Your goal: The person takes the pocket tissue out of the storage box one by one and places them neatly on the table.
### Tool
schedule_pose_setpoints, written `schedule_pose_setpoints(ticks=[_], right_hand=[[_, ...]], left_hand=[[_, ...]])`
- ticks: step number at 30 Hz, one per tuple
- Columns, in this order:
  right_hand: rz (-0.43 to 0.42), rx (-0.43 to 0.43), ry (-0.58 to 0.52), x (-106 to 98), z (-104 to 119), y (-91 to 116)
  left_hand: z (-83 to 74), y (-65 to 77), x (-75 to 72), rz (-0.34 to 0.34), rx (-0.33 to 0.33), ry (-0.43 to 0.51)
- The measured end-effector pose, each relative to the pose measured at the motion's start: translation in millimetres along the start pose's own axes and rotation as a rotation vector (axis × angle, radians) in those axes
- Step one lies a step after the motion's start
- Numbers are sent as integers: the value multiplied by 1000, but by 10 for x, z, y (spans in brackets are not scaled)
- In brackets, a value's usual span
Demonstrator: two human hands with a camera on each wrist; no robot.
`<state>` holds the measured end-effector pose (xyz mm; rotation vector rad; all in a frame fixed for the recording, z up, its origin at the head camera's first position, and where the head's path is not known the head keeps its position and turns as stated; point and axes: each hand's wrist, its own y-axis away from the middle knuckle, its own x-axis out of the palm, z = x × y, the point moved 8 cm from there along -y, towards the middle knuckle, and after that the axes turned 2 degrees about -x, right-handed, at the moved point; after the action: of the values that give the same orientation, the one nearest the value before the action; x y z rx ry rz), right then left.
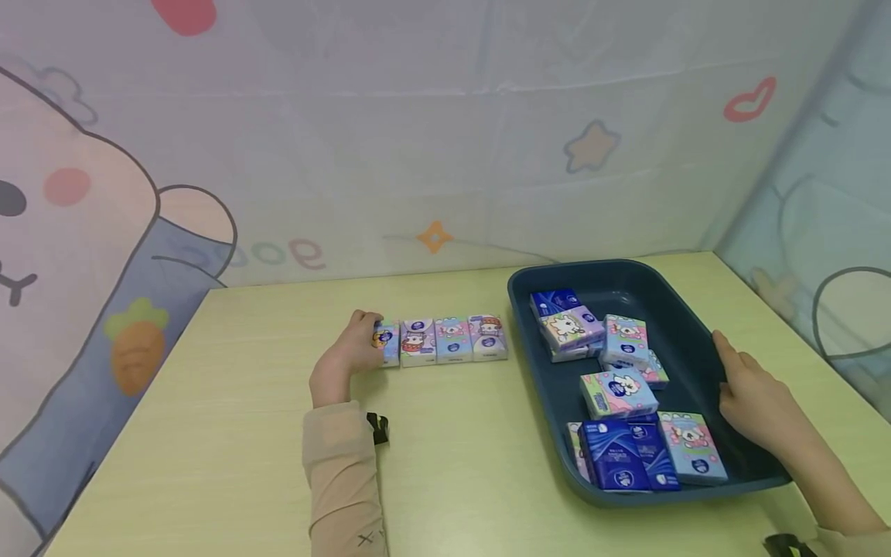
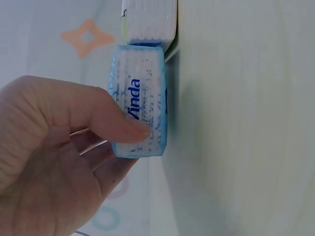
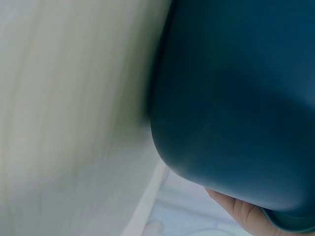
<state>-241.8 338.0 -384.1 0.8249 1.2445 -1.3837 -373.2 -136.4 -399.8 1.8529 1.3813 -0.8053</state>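
My left hand (image 1: 355, 344) grips a small light-blue tissue packet (image 1: 386, 344) at the left end of a row on the table. In the left wrist view my thumb (image 2: 118, 125) lies across the packet's printed end (image 2: 140, 93), with other fingers partly hidden behind it. Three more packets, purple (image 1: 418, 343), blue-pink (image 1: 454, 340) and lilac (image 1: 489, 338), continue the row to the right, side by side. My right hand (image 1: 759, 402) holds the right rim of a dark teal plastic tub (image 1: 685, 340). In the right wrist view the tub's wall (image 3: 231, 108) hides most of that hand.
Inside the tub lie several loose tissue packets, among them a dark-blue one (image 1: 616, 456), a light-blue one (image 1: 619, 393) and a pink-and-blue one (image 1: 692, 447). The pale table (image 1: 244, 433) ends at a printed cloth backdrop (image 1: 390, 155). A thin cable (image 1: 821, 309) hangs at the right.
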Motion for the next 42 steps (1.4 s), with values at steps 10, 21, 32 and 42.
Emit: schedule_pose_setpoints(ticks=[10,21,32,42], right_hand=[[2,6,-1,6,-2,-2],[5,5,4,7,4,6],[-1,-4,2,2,5,7],[5,-1,-1,-5,12,3]], left_hand=[[21,-9,58,19,-28,-6],[42,-23,98,39,-38,-2],[-9,7,37,42,-24,-25],[-247,137,-117,25,62,27]])
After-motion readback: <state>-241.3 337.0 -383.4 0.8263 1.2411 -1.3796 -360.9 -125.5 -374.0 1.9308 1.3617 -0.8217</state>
